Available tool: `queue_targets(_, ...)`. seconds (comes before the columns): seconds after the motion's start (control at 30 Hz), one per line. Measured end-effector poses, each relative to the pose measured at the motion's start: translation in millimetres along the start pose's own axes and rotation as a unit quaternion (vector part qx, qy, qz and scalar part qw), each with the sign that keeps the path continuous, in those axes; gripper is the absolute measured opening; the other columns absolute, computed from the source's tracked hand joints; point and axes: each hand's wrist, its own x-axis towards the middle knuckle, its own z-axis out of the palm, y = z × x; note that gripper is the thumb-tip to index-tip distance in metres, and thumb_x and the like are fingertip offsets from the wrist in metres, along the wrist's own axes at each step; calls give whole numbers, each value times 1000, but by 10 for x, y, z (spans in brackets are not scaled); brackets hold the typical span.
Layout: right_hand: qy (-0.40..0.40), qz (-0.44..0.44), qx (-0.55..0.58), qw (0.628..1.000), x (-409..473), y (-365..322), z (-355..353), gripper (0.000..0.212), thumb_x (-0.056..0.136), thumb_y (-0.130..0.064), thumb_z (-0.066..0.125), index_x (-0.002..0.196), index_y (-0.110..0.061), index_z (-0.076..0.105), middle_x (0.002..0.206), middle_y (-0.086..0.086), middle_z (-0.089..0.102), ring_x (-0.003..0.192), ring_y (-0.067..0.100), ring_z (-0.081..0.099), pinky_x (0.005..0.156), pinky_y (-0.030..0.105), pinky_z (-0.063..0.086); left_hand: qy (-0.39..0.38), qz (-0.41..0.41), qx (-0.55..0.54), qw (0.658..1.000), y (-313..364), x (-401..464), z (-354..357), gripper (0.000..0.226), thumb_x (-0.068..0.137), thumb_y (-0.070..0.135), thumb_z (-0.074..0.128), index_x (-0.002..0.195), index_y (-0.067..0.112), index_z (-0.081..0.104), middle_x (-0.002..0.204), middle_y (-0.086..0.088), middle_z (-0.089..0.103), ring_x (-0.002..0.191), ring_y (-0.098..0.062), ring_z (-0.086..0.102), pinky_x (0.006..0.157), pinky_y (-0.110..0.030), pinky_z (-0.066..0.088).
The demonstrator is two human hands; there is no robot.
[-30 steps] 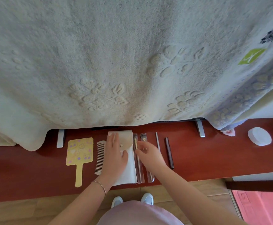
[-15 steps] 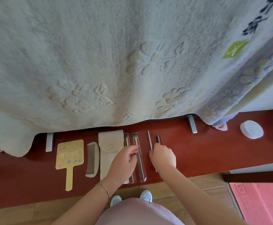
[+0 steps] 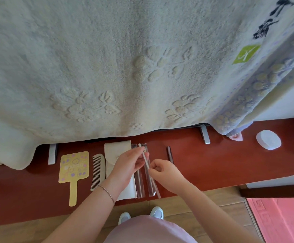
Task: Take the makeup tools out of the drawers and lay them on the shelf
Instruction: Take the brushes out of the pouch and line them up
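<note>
On the red-brown shelf (image 3: 212, 165) lie a yellow paddle mirror (image 3: 73, 166), a pale comb (image 3: 98, 171), a cream pouch (image 3: 116, 151), two clear-sleeved brushes (image 3: 140, 185) and a dark stick (image 3: 169, 154). Above the sleeved brushes, a thin pale stick (image 3: 145, 161) is held at a slant by both hands. My left hand (image 3: 127, 166) pinches its upper part. My right hand (image 3: 165, 171) grips its lower part, with the end poking out toward the shelf's front edge.
A big pale towel (image 3: 125, 67) hangs over the back of the shelf and hides what is behind. Two metal feet (image 3: 205, 135) show under it. A white round box (image 3: 268, 142) sits at the right. A pink mat (image 3: 281, 218) lies on the floor.
My right hand lifted the thin pale stick off the shelf and my left hand came over from the sleeved brushes to hold its upper part. The dark stick stays where it lay.
</note>
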Motion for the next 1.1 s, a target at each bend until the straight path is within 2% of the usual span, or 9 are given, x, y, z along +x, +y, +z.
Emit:
queue_targets(0.1, -29, 17, 65, 997, -41, -26, 23, 20, 87, -19, 50, 67, -21, 50, 53, -7, 43, 45, 6, 35, 48, 17, 33, -25, 1, -81, 996, 40, -45, -5, 19, 92, 16, 53, 101, 5, 66, 81, -7, 69, 79, -14, 67, 64, -19, 53)
queue_targets(0.2, -52, 19, 160, 986, -79, -81, 26, 24, 93, -25, 49, 74, -10, 51, 48, -7, 36, 39, 5, 31, 42, 14, 29, -50, -10, -95, 994, 42, -97, 21, 19, 91, 15, 54, 100, 3, 66, 77, -7, 68, 73, -15, 66, 62, -21, 53)
queue_targets(0.5, -37, -7, 116, 993, -108, -199, 40, 34, 94, -39, 46, 67, -22, 57, 49, -7, 37, 42, 7, 32, 47, 19, 31, 7, 1, -114, 993, 153, -120, 2, 14, 88, 13, 58, 82, 5, 67, 68, -5, 69, 69, -13, 63, 61, -19, 53)
queue_targets(0.63, -109, -25, 40, 993, -270, -113, 152, 33, 92, -39, 50, 63, -23, 55, 45, -12, 41, 43, 3, 34, 47, 13, 33, 73, 14, -262, 962, 376, 18, -300, 10, 84, 14, 61, 86, 4, 63, 80, -7, 68, 81, -15, 65, 61, -17, 56)
queue_targets(0.73, -66, 3, 96, 993, -337, -6, 136, 34, 94, -36, 49, 67, -17, 56, 42, -12, 38, 40, 1, 31, 44, 11, 30, 61, 35, -198, 978, 502, 49, -519, 12, 87, 15, 59, 87, 5, 64, 90, -9, 68, 91, -17, 65, 70, -19, 56)
queue_targets(0.83, -28, 21, 123, 992, -231, 65, -14, 34, 94, -38, 46, 68, -21, 60, 49, -9, 41, 44, 7, 35, 49, 18, 32, 50, 33, -152, 987, 389, 17, -487, 10, 87, 15, 59, 88, 7, 65, 84, -4, 64, 80, -10, 60, 71, -18, 53)
queue_targets(0.9, 2, 31, 78, 996, -132, 100, -57, 34, 94, -40, 46, 70, -20, 60, 54, -5, 43, 49, 10, 38, 52, 22, 35, 51, 24, -122, 991, 280, -9, -405, 10, 88, 15, 59, 85, 9, 66, 72, 0, 57, 67, -7, 52, 64, -17, 45)
queue_targets(1.0, 51, 54, -20, 997, 37, 157, -96, 36, 94, -39, 47, 79, -9, 60, 57, -2, 46, 45, 8, 36, 46, 20, 31, 53, 21, -79, 995, 146, -21, -293, 16, 88, 14, 57, 76, 9, 66, 62, 1, 52, 59, -8, 45, 61, -19, 40)
queue_targets(1.1, 91, 61, -91, 990, 203, 184, -100, 35, 91, -37, 54, 66, -14, 47, 56, -2, 45, 44, 9, 36, 42, 19, 30, 51, 16, -62, 997, 88, -34, -230, 10, 86, 13, 59, 82, 9, 68, 59, 4, 57, 59, -7, 49, 60, -19, 42)
